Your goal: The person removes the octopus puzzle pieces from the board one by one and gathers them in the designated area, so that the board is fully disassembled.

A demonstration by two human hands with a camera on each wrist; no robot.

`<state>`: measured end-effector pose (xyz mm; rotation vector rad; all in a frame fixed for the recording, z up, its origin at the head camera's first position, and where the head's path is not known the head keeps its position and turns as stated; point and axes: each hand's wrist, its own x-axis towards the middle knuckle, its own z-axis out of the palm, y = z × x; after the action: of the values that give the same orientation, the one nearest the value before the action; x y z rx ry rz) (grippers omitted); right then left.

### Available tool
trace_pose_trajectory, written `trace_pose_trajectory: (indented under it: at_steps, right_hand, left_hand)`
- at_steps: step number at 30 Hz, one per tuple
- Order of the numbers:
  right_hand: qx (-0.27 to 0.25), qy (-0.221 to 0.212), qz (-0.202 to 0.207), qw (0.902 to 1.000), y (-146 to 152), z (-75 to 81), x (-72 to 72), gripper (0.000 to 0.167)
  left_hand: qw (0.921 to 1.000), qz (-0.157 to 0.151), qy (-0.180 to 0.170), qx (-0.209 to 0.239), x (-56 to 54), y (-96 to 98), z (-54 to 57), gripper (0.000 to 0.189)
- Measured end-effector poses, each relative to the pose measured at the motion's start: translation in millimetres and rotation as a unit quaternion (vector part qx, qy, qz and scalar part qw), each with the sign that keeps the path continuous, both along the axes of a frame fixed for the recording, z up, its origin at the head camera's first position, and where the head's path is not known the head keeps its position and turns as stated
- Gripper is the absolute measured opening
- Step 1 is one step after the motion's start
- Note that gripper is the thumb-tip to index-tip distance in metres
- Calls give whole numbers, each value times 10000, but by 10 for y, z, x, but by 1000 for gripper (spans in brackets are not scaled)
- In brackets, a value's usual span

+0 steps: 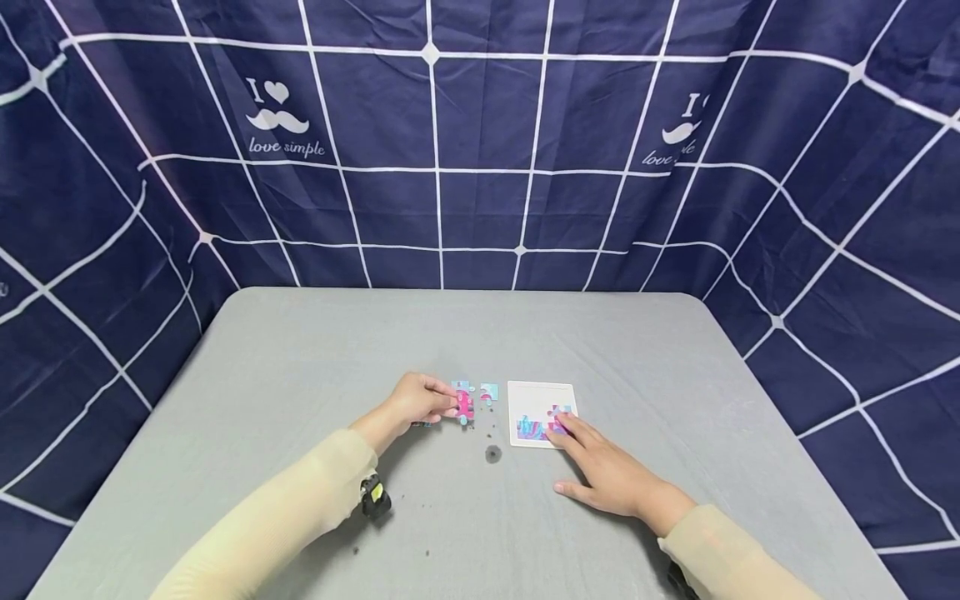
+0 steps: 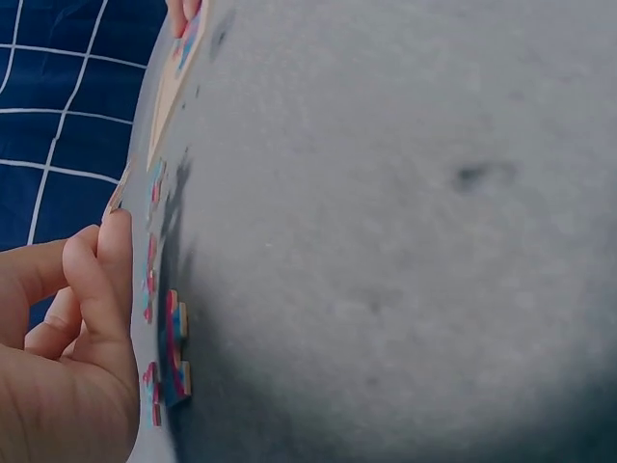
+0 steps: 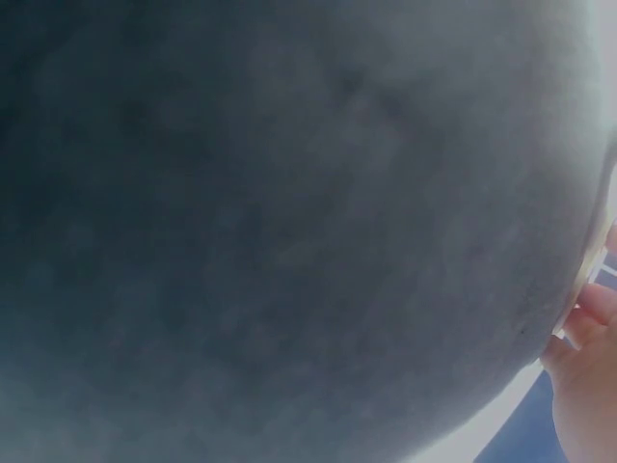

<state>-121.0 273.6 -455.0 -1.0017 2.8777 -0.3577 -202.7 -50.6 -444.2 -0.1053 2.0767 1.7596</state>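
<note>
My left hand point(image 1: 420, 398) pinches a puzzle piece point(image 1: 465, 407) at its fingertips — likely light and stiff, best gripped by its edges, since the thin knobs could bend. It looks flat and mostly bright pink, with a pale-blue knob nearest me. My right hand point(image 1: 611, 475) lies loosely outstretched — fingertips on the pieces point(image 1: 531, 428) in the white tray point(image 1: 534, 398) ahead of it, gripping nothing.
</note>
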Motion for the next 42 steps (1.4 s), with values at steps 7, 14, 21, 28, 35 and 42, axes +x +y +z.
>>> trace_pose_trajectory:
  at_steps: [7, 14, 21, 28, 35, 42]
  right_hand:
    - [19, -22, 1, 10000, -3, 3, -1, 74]
    - [10, -12, 5, 10000, -4, 6, 4, 74]
    - [6, 10, 24, 10000, -7, 0, 6, 74]
    - [-28, 41, 26, 10000, -1, -18, 6, 74]
    - [-69, 81, 48, 9999, 14, -30, 12, 74]
    - [-79, 42, 5, 10000, 11, -31, 16, 74]
  left_hand:
    - [9992, -103, 157, -366, 23, -22, -45, 6]
    - [9978, -146, 257, -594, 33, -20, -68, 6]
    - [9967, -194, 272, -734, 56, -8, -60, 5]
    - [9970, -263, 239, -691, 58, -25, -37, 7]
    - [9970, -299, 216, -675, 54, -66, -43, 7]
    - [9979, -282, 185, -562, 42, -90, -52, 8]
